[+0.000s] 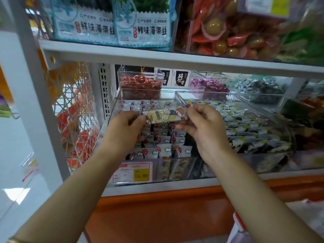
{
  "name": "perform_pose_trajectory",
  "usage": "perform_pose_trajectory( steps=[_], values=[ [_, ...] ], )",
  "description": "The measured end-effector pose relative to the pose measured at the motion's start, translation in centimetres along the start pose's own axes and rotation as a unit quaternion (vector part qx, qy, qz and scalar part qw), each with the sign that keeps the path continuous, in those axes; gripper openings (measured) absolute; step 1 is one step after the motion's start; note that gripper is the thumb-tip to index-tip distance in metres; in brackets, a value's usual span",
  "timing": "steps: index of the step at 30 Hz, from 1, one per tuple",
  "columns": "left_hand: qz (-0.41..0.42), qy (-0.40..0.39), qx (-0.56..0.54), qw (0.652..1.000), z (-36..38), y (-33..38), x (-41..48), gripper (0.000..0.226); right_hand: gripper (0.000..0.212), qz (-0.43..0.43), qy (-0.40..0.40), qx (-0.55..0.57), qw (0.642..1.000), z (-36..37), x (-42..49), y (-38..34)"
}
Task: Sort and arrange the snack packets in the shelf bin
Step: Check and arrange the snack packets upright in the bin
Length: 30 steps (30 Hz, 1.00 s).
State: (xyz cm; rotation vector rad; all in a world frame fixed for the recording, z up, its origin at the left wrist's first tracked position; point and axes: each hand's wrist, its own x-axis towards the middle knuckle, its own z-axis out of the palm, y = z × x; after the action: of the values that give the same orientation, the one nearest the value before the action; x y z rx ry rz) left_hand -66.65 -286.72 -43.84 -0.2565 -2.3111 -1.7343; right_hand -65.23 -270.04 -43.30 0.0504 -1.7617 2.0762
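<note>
A small clear-ended snack packet (pixel 165 115) with a yellowish cartoon print is held level above the clear shelf bin (pixel 115 102). My left hand (pixel 125 128) pinches its left end and my right hand (pixel 201 123) pinches its right end. Below the packet the bin holds several rows of white packets (pixel 164 140) printed with red dots and clouds, standing on edge. My hands hide part of those rows.
To the right sits a second clear bin (pixel 273 109) of dark-and-white packets. Behind are smaller bins of red snacks (pixel 140 83) and purple snacks (pixel 208 85). A shelf board (pixel 157 57) runs just overhead. A price tag (pixel 133 172) hangs on the front. Mesh bags (pixel 75 109) hang left.
</note>
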Motion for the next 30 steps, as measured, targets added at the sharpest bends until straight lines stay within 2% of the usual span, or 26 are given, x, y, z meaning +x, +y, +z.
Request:
perform_pose_trajectory(
  steps=[3, 6, 9, 13, 15, 18, 20, 26, 30],
  values=[
    [-0.043, -0.014, -0.113, 0.993, 0.0, 0.0, -0.1, 0.018, 0.015, 0.041, -0.009, 0.101, 0.994, -0.7, -0.6, -0.1],
    [-0.085, -0.033, -0.236, 0.967, 0.0, 0.0, 0.0, 0.021, 0.012, 0.086, -0.029, 0.172, 0.981, -1.5, -0.9, -0.2],
    [-0.103, -0.054, -0.305, 0.945, 0.0, 0.1, 0.0, 0.024, 0.017, 0.106, -0.038, 0.208, 0.972, -1.9, -1.0, -0.4],
    [-0.129, -0.058, -0.367, 0.919, -0.1, 0.2, 0.0, 0.021, 0.015, 0.109, -0.029, 0.222, 0.968, -1.8, -1.1, -0.3],
    [-0.136, -0.053, -0.376, 0.915, -0.1, 0.3, 0.0, 0.020, 0.015, 0.109, -0.022, 0.221, 0.969, -1.7, -1.1, -0.2],
    [-0.108, -0.037, -0.299, 0.948, -0.2, 0.1, -0.1, 0.027, 0.016, 0.106, -0.017, 0.223, 0.969, -1.6, -1.1, -0.2],
    [-0.103, -0.024, -0.275, 0.956, -0.3, 0.1, -0.2, 0.030, 0.016, 0.106, -0.012, 0.227, 0.968, -1.6, -1.1, -0.2],
    [-0.160, -0.051, -0.371, 0.913, -0.5, 0.3, -0.2, 0.020, 0.017, 0.110, 0.008, 0.249, 0.962, -1.6, -1.0, -0.4],
    [-0.140, -0.080, -0.397, 0.903, -0.4, 0.4, -0.2, 0.013, 0.018, 0.104, 0.021, 0.238, 0.965, -1.6, -1.0, -0.4]
  ],
)
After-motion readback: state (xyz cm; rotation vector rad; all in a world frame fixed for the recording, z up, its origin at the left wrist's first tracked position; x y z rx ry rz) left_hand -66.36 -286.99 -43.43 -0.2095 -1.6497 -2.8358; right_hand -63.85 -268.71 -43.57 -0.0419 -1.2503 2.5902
